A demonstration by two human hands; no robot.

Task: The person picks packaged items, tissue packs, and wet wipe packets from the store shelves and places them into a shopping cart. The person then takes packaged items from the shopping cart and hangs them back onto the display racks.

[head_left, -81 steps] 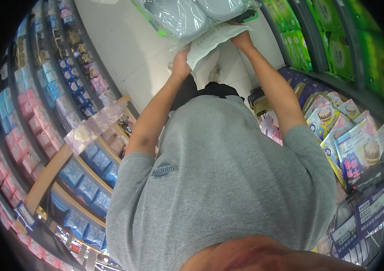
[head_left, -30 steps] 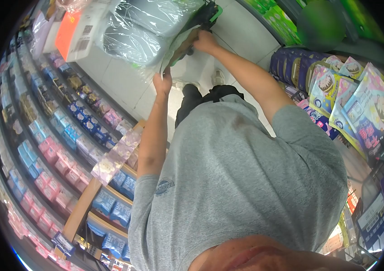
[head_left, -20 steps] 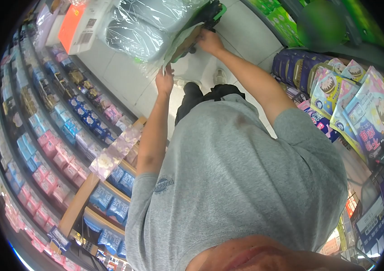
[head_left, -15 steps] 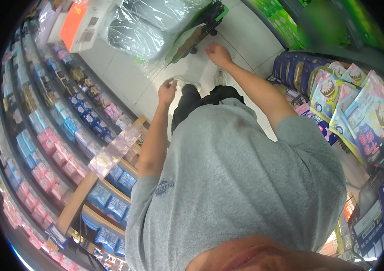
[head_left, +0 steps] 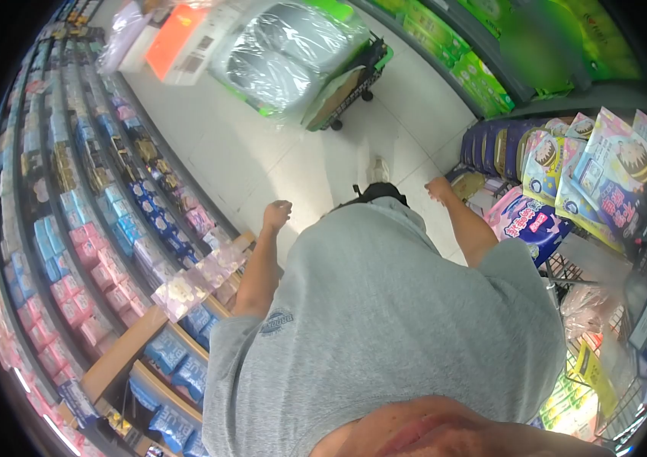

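Note:
My left hand [head_left: 278, 215] hangs at my side with its fingers loosely curled and holds nothing that I can see. It is nearest to the shelf edge on the left. My right hand [head_left: 438, 189] hangs on the other side, fingers a little apart and holding nothing visible. Close by it on the right stand dark purple packs [head_left: 483, 145] and a pink-and-blue bag [head_left: 525, 221]. Neither hand visibly touches any goods.
Long shelves of small packs [head_left: 95, 266] line the left. Blue bags [head_left: 171, 423] fill a wooden rack at lower left. Ahead stands a wheeled cart [head_left: 358, 91] with plastic-wrapped grey containers [head_left: 270, 72]. Upright colourful bags [head_left: 613, 175] and a wire basket [head_left: 628, 404] are at right.
The wheeled cart now appears farther ahead of me. My right hand has swung back and outward, closer to the bags at right. My left hand has also dropped back toward my side.

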